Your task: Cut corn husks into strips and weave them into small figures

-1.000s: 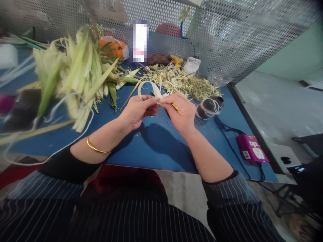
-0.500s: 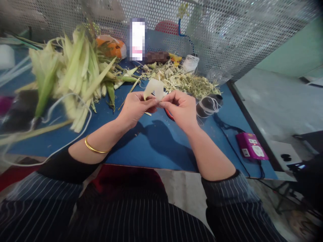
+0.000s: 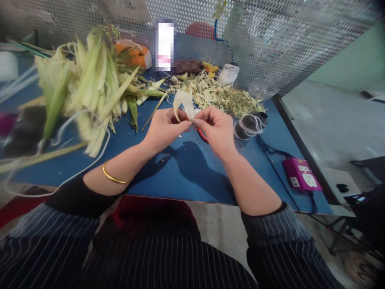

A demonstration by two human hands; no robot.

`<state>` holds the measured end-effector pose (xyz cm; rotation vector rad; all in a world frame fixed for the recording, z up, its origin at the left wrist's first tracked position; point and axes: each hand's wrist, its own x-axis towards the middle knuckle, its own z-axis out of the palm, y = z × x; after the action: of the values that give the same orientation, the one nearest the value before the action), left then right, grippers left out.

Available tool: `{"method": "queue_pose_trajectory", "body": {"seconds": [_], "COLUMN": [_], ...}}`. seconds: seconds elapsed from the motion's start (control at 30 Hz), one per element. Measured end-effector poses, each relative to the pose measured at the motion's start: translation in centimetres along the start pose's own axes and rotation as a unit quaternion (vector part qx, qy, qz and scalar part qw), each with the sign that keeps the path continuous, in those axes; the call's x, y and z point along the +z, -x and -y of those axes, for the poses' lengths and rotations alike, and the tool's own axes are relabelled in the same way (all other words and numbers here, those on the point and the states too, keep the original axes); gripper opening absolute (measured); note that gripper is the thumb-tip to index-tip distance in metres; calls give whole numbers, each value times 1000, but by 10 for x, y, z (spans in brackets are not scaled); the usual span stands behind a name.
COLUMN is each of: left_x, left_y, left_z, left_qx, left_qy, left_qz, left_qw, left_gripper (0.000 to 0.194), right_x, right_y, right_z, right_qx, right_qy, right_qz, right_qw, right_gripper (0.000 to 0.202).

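Note:
A pale, curved piece of corn husk (image 3: 187, 103) stands up between my two hands over the blue table (image 3: 192, 184). My left hand (image 3: 164, 128) pinches its lower end between thumb and fingers. Close against it, my right hand (image 3: 214, 127) pinches the same lower end, fingertips nearly touching the left ones. Part of a red-handled tool (image 3: 202, 135) shows behind the right hand. Beyond the hands lies a heap of shredded husk bits (image 3: 222, 96). To the left is a large pile of green and cream husks (image 3: 93, 80).
A dark spool wound with white cord (image 3: 249, 125) lies right of my right hand. Farther right sits a purple power box (image 3: 301, 174) with black cables. A white cable (image 3: 104, 148) loops at the left. At the back are an orange package (image 3: 134, 54), a blurred-out upright screen (image 3: 165, 46) and perforated metal mesh (image 3: 255, 44).
The husk piece has turned and now shows a narrower, folded shape with a curved flap to the left. My left fingers have shifted slightly around its base.

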<state>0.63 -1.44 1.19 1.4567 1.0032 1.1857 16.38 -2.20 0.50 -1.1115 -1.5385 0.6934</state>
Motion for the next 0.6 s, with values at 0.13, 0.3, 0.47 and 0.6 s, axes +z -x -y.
{"method": "queue_pose_trajectory", "body": {"seconds": [0.13, 0.3, 0.47, 0.6], "left_x": [0, -3, -5, -5], "left_y": [-1, -1, -1, 0], "left_z": [2, -3, -5, -6], "left_qx": [-5, -49, -104, -148], "left_qy": [-1, 63, 145, 186], "left_qz": [-6, 8, 35, 54], "left_qw": [1000, 997, 983, 970], "left_gripper": [19, 24, 20, 17], "right_x": [0, 1, 0, -1], "right_y": [-2, -2, 0, 1], "right_z": [-5, -5, 0, 4], "right_qx": [7, -45, -96, -129], "right_qy": [-23, -19, 22, 66], "right_qz": [-8, -3, -8, -17], "right_qw": [1000, 999, 995, 989], "right_gripper": [6, 6, 8, 7]}}
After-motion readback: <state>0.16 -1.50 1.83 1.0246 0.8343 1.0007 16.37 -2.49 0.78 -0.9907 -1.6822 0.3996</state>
